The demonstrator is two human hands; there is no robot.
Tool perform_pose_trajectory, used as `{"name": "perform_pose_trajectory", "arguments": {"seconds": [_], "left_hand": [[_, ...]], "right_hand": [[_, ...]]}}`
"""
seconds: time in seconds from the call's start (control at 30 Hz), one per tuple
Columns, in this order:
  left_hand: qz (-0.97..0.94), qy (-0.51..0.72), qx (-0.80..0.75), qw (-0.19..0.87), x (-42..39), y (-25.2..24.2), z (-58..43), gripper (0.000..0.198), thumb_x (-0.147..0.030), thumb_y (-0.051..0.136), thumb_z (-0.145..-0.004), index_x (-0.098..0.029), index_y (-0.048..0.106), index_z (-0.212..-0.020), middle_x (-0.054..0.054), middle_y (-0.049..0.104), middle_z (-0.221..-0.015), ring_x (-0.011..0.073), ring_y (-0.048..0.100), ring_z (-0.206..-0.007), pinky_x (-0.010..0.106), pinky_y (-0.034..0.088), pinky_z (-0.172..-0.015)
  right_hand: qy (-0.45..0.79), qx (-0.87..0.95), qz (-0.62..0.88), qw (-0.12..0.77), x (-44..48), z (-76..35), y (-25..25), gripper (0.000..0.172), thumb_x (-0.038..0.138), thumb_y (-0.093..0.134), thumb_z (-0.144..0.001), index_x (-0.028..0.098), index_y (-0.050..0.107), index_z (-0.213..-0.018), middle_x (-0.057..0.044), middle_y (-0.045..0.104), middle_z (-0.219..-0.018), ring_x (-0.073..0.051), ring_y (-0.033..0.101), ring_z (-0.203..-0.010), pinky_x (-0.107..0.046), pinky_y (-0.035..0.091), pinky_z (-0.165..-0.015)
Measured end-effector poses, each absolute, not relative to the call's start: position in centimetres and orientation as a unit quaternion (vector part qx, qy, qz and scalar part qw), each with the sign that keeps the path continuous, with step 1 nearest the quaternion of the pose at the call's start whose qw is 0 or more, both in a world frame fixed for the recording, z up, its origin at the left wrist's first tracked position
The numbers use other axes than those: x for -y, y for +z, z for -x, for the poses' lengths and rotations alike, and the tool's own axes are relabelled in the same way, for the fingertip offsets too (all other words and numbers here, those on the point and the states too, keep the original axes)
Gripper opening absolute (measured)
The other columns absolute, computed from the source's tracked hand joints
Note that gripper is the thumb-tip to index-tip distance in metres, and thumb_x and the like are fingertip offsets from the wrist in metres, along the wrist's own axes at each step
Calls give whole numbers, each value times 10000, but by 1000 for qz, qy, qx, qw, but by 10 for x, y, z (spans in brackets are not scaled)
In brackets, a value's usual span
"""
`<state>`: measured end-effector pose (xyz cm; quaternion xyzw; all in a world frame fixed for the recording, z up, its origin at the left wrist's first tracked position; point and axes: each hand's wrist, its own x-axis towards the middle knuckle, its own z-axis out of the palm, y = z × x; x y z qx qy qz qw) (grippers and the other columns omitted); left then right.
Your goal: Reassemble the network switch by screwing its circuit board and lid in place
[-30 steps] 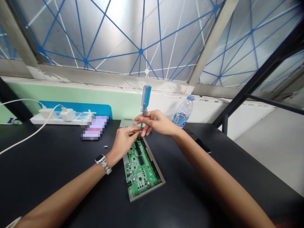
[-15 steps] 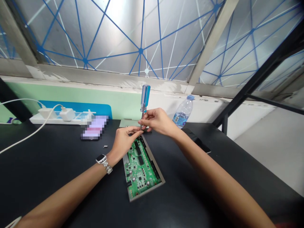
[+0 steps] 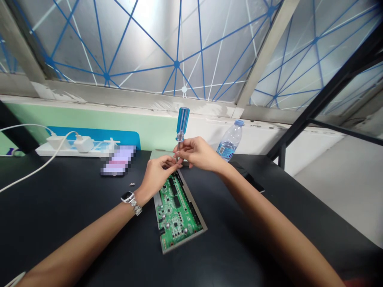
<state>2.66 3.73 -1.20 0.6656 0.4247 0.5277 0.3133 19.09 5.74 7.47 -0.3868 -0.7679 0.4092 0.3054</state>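
A screwdriver (image 3: 182,123) with a clear blue handle stands nearly upright over the far part of a green circuit board (image 3: 179,219) in a grey metal frame. My right hand (image 3: 199,153) is closed, thumb and fingers pinching the shaft just below the handle. Lower on the shaft, my left hand (image 3: 157,175) is closed around it near the tip, the wrist wearing a watch and a metal bracelet. Fingers hide the screwdriver's tip and whatever it touches. A few tiny screws (image 3: 132,184) lie on the black table, left of my left hand.
A phone (image 3: 118,160) with a lit, blurred screen lies at the back left, before a white power strip (image 3: 44,150) with plugged-in chargers and cables. A half-full water bottle (image 3: 230,141) stands behind my right forearm. Beside it lies a dark phone-like slab (image 3: 249,179).
The screwdriver's handle has turned about its axis, showing different blue and clear faces. My right fingers have shifted slightly on the shaft. The board stays in place.
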Motion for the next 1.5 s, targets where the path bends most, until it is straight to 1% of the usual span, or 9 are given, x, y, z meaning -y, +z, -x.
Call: {"name": "perform_pose_trajectory", "arguments": {"seconds": [0.17,0.27,0.43,0.53,0.73,0.87,1.0,1.23,1.5], "left_hand": [[-678,513,-427,309,-40,-11,-27,336,-465,684,-848,-152,663,-730,22,700,-678,183,661,-665,259,484,-614],[-673,511,-417,333,-44,-15,-28,338,-478,698,-831,-144,694,-779,47,741,-738,211,692,-715,273,512,-643],[-665,504,-409,369,-44,-14,-30,344,-467,699,-831,-141,712,-722,55,757,-712,220,711,-705,286,537,-648],[-643,509,-404,407,-40,-12,-29,257,-397,742,-801,-142,731,-774,62,779,-768,229,737,-760,302,569,-705],[-634,496,-427,411,-35,-8,-19,195,-307,763,-776,-147,762,-888,71,799,-892,246,754,-878,331,589,-822],[-641,494,-437,393,-35,-8,-14,192,-307,760,-774,-144,751,-877,66,791,-855,241,750,-844,314,583,-772],[-651,496,-433,377,-39,-10,-15,194,-323,746,-788,-145,728,-862,64,777,-826,230,738,-796,298,561,-712],[-693,482,-396,361,-45,-15,-19,186,-305,663,-864,-131,728,-859,82,777,-872,235,726,-845,323,542,-795],[-684,488,-384,384,-46,-18,-25,258,-358,660,-868,-122,737,-796,83,782,-813,247,736,-808,318,550,-741]], "right_hand": [[428,760,392,293,-54,-188,76,124,160,598,-776,135,633,-893,-64,702,-817,-138,647,-619,-206,495,-425],[433,761,382,295,-52,-186,75,76,199,624,-796,146,616,-850,-42,681,-750,-121,626,-582,-203,480,-439],[407,773,377,307,-55,-185,69,151,301,640,-845,152,627,-834,-36,676,-704,-130,643,-576,-209,467,-459],[379,772,397,320,-60,-189,68,176,320,669,-832,154,622,-796,-25,658,-668,-136,647,-578,-210,470,-460],[392,772,398,304,-63,-197,75,108,250,673,-821,159,616,-808,-19,661,-707,-143,673,-630,-194,493,-458],[401,769,403,293,-60,-197,79,25,162,631,-824,150,612,-834,-34,687,-737,-135,684,-617,-182,501,-459],[422,762,399,287,-58,-195,79,110,132,615,-815,145,616,-924,-72,732,-899,-135,702,-617,-185,499,-445],[428,768,372,297,-50,-186,75,187,287,662,-847,144,595,-946,-30,677,-765,-120,669,-579,-194,485,-462],[406,779,359,315,-54,-181,62,227,361,621,-889,138,641,-850,-10,644,-580,-122,621,-509,-223,476,-477]]}}
